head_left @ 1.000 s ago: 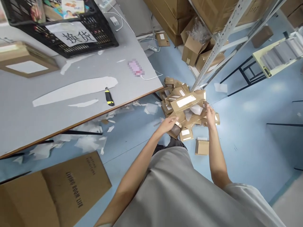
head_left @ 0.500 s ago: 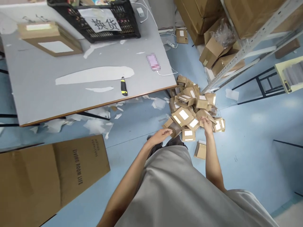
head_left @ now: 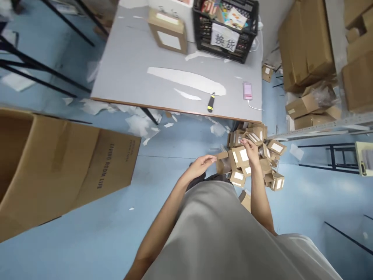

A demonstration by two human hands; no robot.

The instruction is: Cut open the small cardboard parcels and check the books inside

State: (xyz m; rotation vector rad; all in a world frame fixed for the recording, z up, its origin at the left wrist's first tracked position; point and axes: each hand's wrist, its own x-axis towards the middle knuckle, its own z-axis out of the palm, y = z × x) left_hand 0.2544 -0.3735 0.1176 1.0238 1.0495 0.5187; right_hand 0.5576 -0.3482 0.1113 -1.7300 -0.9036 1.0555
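Note:
My left hand [head_left: 201, 165] hangs in front of my body, fingers stretched out and holding nothing. To the right, my right hand [head_left: 251, 152] is raised over a heap of small cardboard boxes [head_left: 240, 156], its fingers loosely apart and no object in them. Many boxes in the heap carry white labels, and some have flaps standing up. On the grey table [head_left: 128, 85] lies a black and yellow utility knife [head_left: 211, 103], its tip by a long white paper strip [head_left: 186, 79].
A labelled carton [head_left: 170, 37] and a black plastic crate [head_left: 223, 37] stand at the table's back. A phone [head_left: 247, 91] is plugged into a white cable. A large open cardboard box [head_left: 72, 159] occupies the left floor. Paper scraps [head_left: 138, 124] lie under the table; shelving [head_left: 329, 128] holds boxes at right.
My view has swung left, so the table and crate sit further right and the large box's opening shows. Both hands stay empty and nearly in place before my body.

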